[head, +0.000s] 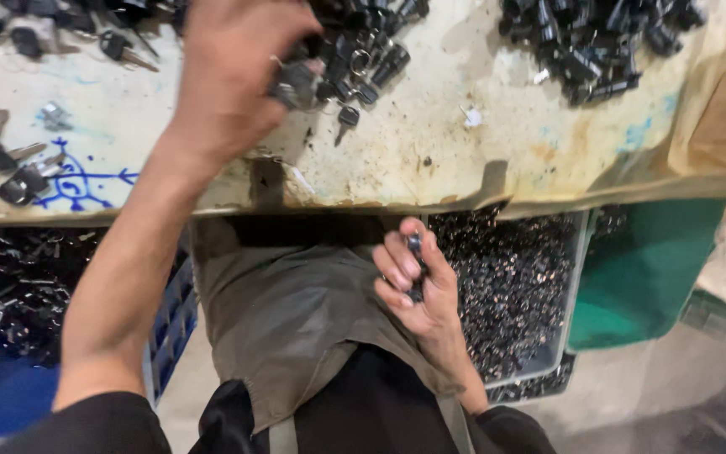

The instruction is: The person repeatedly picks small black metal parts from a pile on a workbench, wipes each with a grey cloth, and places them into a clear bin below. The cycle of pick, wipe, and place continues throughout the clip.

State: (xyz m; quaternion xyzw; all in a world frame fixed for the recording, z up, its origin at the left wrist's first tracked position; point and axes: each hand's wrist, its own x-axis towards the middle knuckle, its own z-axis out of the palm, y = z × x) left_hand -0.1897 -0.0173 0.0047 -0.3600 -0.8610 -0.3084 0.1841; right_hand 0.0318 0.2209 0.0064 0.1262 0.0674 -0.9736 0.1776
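Bench: my worn, stained worktop (430, 160), blue pen scribble (77, 181) at its left.
Top right: heap of black lock cylinders (598, 42).
Left edge: loose keys (6, 164).
Below right: grey crate (577, 277) of small dark parts.
Below left: blue crate (174, 324).
Far right: green bin (644, 277).

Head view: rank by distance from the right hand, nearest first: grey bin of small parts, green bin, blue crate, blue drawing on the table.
1. Grey bin: directly beside the right hand, behind it, under the table edge.
2. Green bin: further right, past the grey bin.
3. Blue crate: left, across the lap.
4. Blue drawing: far left, up on the tabletop.
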